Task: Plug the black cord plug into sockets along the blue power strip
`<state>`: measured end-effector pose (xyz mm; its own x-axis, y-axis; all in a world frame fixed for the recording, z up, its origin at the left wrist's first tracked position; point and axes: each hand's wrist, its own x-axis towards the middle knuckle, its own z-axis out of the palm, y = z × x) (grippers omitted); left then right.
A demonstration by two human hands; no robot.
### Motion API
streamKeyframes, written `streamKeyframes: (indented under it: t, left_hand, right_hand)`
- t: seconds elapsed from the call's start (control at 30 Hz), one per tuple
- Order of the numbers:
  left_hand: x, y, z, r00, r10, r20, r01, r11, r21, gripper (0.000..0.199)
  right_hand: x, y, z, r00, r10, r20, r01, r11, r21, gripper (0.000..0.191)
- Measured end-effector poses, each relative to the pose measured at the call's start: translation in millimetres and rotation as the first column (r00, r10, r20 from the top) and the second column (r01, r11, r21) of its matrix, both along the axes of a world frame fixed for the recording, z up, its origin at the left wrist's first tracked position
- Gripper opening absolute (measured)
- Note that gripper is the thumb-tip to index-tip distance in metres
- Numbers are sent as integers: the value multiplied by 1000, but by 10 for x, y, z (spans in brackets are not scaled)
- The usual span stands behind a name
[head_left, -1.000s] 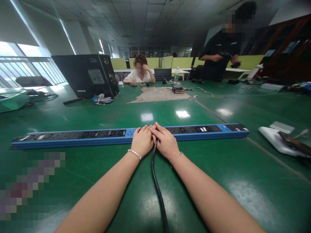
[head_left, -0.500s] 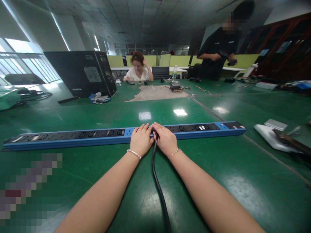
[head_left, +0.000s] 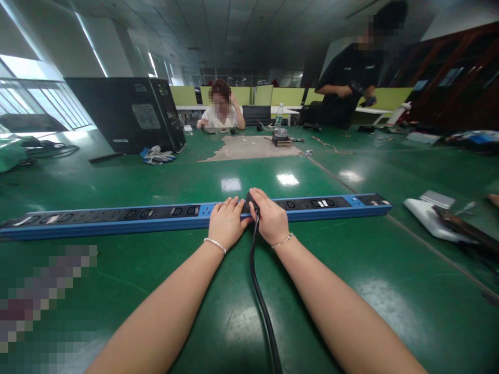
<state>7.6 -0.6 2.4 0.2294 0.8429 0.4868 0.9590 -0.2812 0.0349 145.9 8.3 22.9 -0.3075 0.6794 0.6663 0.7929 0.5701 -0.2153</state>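
Observation:
A long blue power strip (head_left: 117,227) with black socket sections lies across the green table. My left hand (head_left: 227,221) grips it near its middle, fingers over the top and thumb along the front side. Just to the right, my right hand (head_left: 270,215) is closed around a black plug (head_left: 250,198), which shows above the strip between the two hands. Whether its pins sit in a socket is hidden by my fingers. From the plug a black power cord (head_left: 257,291) runs down toward me between my forearms.
A black computer tower (head_left: 128,117) stands at the back left, with work gloves (head_left: 156,155) beside it. A water bottle (head_left: 279,115) and a small round device (head_left: 280,137) are at the back. White and dark items (head_left: 432,221) lie at right. Two people are beyond the table.
My right hand has shifted slightly right and up with the plug, and more of the plug shows. The cord's top moved right with it. My left hand stays on the power strip.

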Motion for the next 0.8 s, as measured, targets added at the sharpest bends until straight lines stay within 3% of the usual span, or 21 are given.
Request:
streamKeyframes:
  t: [0.13, 0.2, 0.3, 0.43, 0.63, 0.8]
  left_hand:
    - [-7, -7, 8, 1000, -4, 12, 4, 1000, -5, 52]
    - [-10, -13, 18, 1000, -7, 20, 7, 1000, -12, 52]
    - [-11, -14, 30, 1000, -8, 21, 8, 1000, -26, 47]
    - [-18, -3, 23, 1000, -4, 5, 4, 1000, -15, 43]
    - [-30, 5, 12, 1000, -20, -1, 20, 1000, 1, 45]
    - [-21, 1, 22, 1000, -11, 17, 11, 1000, -24, 44]
  right_hand:
    - [225, 42, 146, 996, 42, -76, -35, 995, 88, 39]
    - [479, 115, 140, 977, -71, -203, 86, 994, 65, 38]
    - [944, 243, 50, 862, -321, -393, 320, 945, -70, 34]
    - [1372, 350, -88, 787, -323, -525, 290, 946, -147, 35]
    - [1421, 366, -150, 799, -305, -519, 232, 951, -203, 35]
    - [1388, 333, -114, 866, -285, -411, 223, 956, -193, 36]
